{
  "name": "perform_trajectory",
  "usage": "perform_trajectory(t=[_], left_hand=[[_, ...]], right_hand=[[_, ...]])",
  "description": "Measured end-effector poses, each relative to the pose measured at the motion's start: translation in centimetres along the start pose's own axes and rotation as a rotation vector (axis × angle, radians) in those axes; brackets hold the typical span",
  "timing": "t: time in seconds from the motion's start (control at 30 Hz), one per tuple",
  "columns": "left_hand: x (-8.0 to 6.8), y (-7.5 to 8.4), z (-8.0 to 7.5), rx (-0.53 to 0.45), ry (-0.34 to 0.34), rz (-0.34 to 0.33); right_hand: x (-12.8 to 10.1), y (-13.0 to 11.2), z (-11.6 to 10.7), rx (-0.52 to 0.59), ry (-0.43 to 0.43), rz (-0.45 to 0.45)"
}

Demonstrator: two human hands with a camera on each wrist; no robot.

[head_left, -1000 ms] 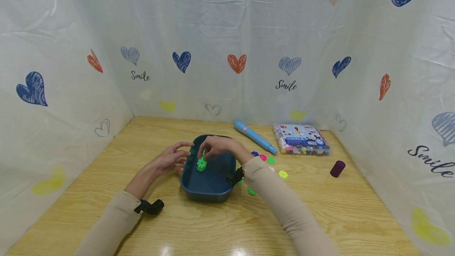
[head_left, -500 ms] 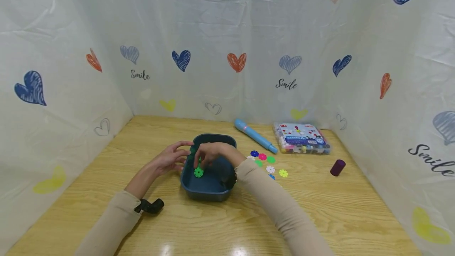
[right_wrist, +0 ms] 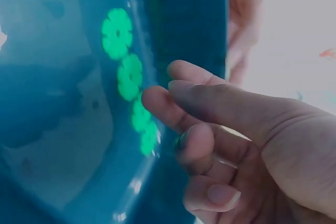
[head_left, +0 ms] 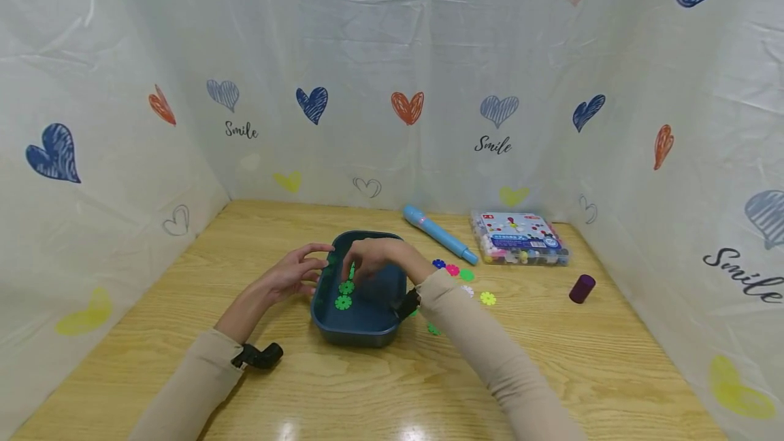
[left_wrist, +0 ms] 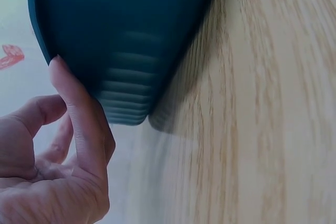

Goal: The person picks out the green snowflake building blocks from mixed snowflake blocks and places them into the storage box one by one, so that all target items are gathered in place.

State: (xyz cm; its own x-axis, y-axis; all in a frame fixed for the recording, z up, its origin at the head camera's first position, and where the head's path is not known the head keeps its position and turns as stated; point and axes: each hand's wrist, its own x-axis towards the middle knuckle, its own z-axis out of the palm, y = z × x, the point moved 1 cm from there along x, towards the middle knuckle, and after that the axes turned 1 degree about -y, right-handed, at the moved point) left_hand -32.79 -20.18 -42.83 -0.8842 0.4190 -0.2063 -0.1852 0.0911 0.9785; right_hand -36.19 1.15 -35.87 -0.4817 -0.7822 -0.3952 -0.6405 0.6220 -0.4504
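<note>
A dark blue bin point(head_left: 361, 333) stands on the wooden table point(head_left: 343, 386). Green flower-shaped discs point(head_left: 344, 295) lie on its floor near the left wall, also seen as green discs point(right_wrist: 123, 56) in the right wrist view. My right hand point(head_left: 369, 256) hovers over the bin's far left part, its fingers loosely curled and holding nothing; up close the right hand point(right_wrist: 210, 145) has its fingertips just beside the discs. My left hand point(head_left: 294, 274) rests against the outside of the bin's left wall. The left hand point(left_wrist: 63, 150) has its thumb on the ribbed bin wall point(left_wrist: 126, 40).
Loose coloured discs point(head_left: 453, 270) and a yellow disc point(head_left: 488, 299) lie right of the bin. Behind them are a light blue pen-shaped toy point(head_left: 439, 235) and a clear box of pieces point(head_left: 519, 239). A purple cylinder point(head_left: 581, 290) stands at the right. Heart-printed sheets wall three sides.
My right hand dipped into the bin with a green disc, then lifted back a little; the disc now lies on the bin floor. The left hand has not moved.
</note>
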Motion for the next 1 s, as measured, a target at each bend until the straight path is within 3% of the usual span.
perform_trajectory(t=[0.23,0.47,0.73,1.0], left_hand=[[-0.3,0.2,0.3,0.021,0.009,0.003],[-0.6,0.5,0.2,0.045,0.027,0.012],[-0.4,0.6,0.1,0.064,0.033,0.015],[-0.2,0.1,0.3,0.038,0.043,0.006]], right_hand=[[-3.2,1.7,-1.0,0.019,0.129,-0.097],[-7.5,4.5,-1.4,0.041,0.256,-0.085],[-11.5,7.6,-0.1,0.149,0.289,-0.038],[-13.1,10.6,2.7,0.182,0.293,-0.066]])
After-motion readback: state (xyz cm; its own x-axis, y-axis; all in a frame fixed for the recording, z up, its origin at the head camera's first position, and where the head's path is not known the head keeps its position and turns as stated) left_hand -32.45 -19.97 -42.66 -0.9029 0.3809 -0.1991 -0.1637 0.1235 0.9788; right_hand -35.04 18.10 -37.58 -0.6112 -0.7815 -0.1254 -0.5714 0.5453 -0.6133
